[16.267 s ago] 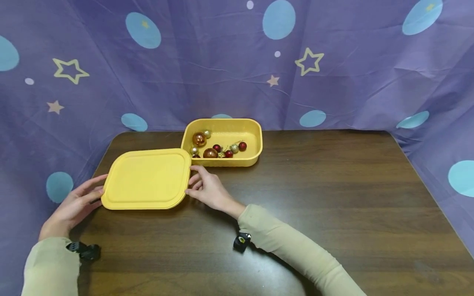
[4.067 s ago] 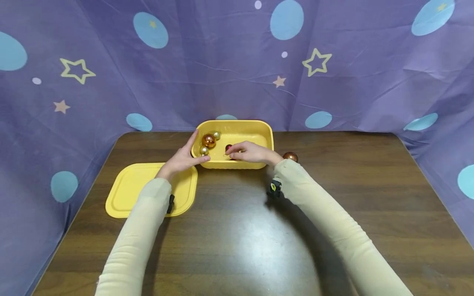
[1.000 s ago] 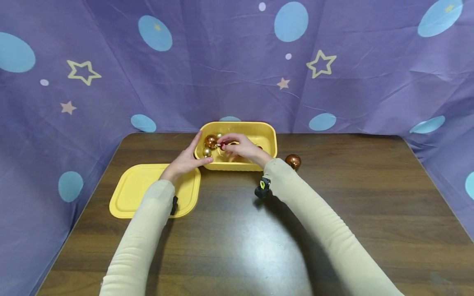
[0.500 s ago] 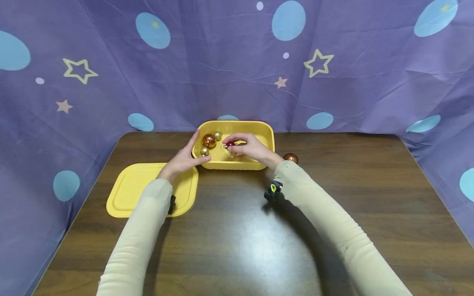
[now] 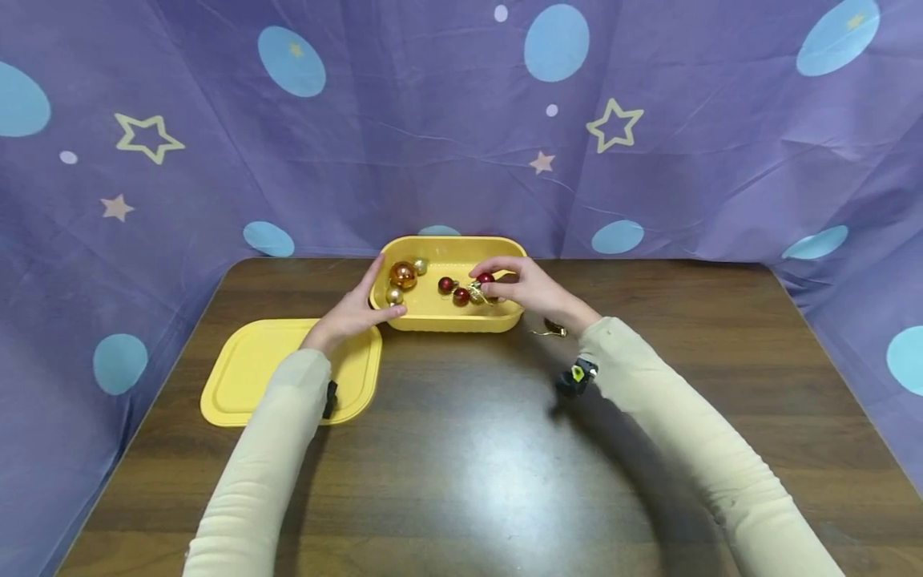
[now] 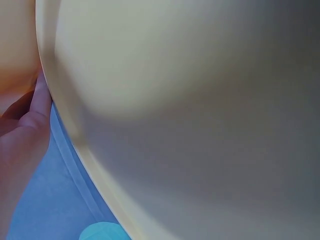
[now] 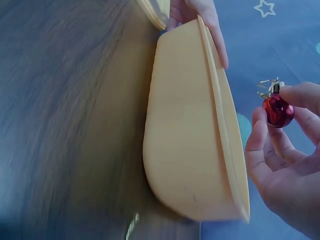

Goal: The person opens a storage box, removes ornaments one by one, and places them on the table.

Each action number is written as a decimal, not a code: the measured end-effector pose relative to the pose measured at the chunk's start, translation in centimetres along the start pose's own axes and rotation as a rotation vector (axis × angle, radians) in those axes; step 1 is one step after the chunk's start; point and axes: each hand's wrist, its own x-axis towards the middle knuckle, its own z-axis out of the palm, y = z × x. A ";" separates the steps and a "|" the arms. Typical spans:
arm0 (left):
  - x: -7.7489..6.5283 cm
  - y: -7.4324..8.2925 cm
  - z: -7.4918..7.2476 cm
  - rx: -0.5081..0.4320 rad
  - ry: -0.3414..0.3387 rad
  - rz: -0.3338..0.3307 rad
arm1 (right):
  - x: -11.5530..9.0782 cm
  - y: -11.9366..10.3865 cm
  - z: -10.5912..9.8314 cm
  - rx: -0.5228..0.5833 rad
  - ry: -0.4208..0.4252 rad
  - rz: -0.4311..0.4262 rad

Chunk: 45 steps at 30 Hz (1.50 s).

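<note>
My left hand point(image 5: 349, 312) holds the left end of a yellow plastic box point(image 5: 447, 323), thumb over the front rim and fingers along the left side. Between thumb and fingertips, my right hand point(image 5: 537, 287) pinches a shiny red Christmas bauble point(image 7: 278, 110) with a gold cap and thread, above the box's right part. Inside the box, a copper bauble point(image 5: 403, 275) and small gold baubles point(image 5: 394, 296) sit at the left. Two red baubles point(image 5: 446, 284) lie nearer the middle. The box's wall fills most of the left wrist view.
A yellow lid point(image 5: 252, 373) lies on the wooden table point(image 5: 461, 481) at front left, partly under my left forearm. Right of the box, a gold cap with thread point(image 5: 554, 328) shows beside my right wrist. A purple patterned cloth point(image 5: 447, 144) hangs behind the table.
Since the oldest frame, the lid has been laid on the table. Over the last second, my right hand has carried the red bauble rightward across the box. My left hand stays on the box.
</note>
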 end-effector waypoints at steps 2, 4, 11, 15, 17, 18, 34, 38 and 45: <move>0.0 0.0 0.0 0.011 0.002 -0.007 | -0.6 0.1 -0.7 -0.006 0.025 -0.007; 0.1 0.0 0.0 0.010 0.003 -0.002 | -1.2 0.3 -1.3 -0.012 0.050 -0.005; 0.0 0.1 0.0 0.002 0.018 0.006 | -3.3 1.1 -3.4 -0.064 0.089 0.024; 0.0 0.0 0.0 0.011 0.024 0.007 | -4.3 1.6 -4.4 -0.114 0.101 0.023; 0.0 0.0 0.0 0.014 0.026 0.008 | -4.7 1.8 -4.8 -0.139 0.105 0.019; 0.0 0.0 0.0 0.015 0.026 0.007 | -4.9 2.0 -5.0 -0.151 0.107 0.017; 0.0 -0.1 0.0 -0.010 0.015 0.004 | -9.5 4.5 -8.2 -0.149 0.149 0.090; 0.1 -0.1 0.0 -0.008 0.022 0.013 | -10.6 5.3 -8.7 -0.121 0.174 0.082; 0.0 -0.2 0.0 -0.007 0.027 0.026 | -11.1 6.7 -8.4 -0.175 0.191 0.060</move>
